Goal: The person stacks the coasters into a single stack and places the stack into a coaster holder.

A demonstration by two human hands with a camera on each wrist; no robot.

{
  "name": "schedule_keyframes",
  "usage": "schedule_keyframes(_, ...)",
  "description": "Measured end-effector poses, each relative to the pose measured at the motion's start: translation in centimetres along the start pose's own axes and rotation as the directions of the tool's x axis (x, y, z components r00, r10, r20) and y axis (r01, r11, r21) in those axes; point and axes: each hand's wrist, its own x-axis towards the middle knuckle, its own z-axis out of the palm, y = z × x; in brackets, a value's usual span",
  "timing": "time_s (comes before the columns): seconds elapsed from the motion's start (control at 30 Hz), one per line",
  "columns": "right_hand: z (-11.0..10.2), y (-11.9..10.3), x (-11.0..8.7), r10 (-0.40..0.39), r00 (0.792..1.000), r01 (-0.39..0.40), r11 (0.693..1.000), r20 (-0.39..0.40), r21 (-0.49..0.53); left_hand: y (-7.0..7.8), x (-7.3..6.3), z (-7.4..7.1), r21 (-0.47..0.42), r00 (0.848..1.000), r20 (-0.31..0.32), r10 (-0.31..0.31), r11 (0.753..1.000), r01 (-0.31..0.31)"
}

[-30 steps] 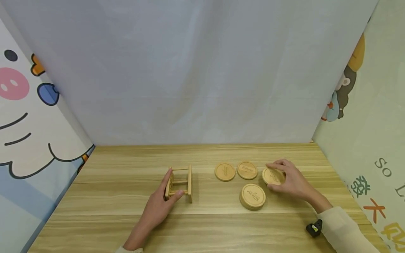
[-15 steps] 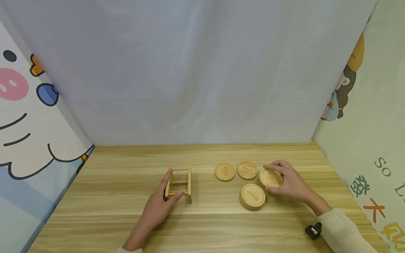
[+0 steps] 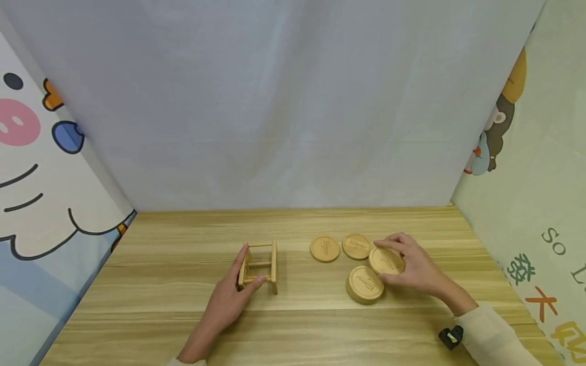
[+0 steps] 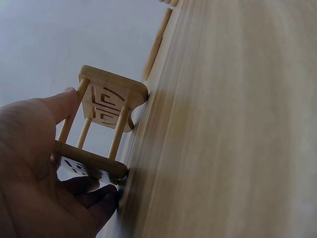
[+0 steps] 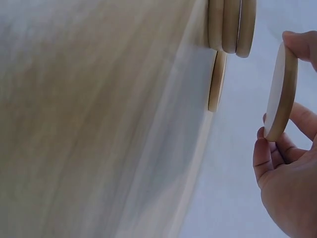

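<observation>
My left hand (image 3: 228,301) grips a small bamboo coaster holder (image 3: 274,267), its thumb on one of the rods. In the left wrist view, the holder's end panels (image 4: 111,99) have cut-out patterns and are joined by round rods. Between thumb and fingers, my right hand (image 3: 415,267) pinches a round bamboo coaster (image 3: 386,261) by its edge. The right wrist view shows that coaster (image 5: 282,94) raised off the table. Close to it stands a stack of coasters (image 3: 365,283) with engraved lettering.
Two single coasters, a left one (image 3: 325,249) and a right one (image 3: 356,246), lie flat behind the stack. The wooden table (image 3: 302,335) meets a pale cloth backdrop (image 3: 293,127) at its far edge. Cartoon-printed panels flank both sides.
My right hand has moved left with the coaster, bringing it up beside the stack and rising off the table. My left hand and the holder have stayed put.
</observation>
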Motion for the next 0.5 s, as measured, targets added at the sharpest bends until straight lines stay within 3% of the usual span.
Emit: schedule_keyframes(0.5, 0.22, -0.96, -0.30, 0.008, 0.999, -0.009, 1.000, 0.043, 0.023, -0.08, 0.10, 0.04, -0.009, 1.000, -0.003, 0.009, 1.000, -0.009)
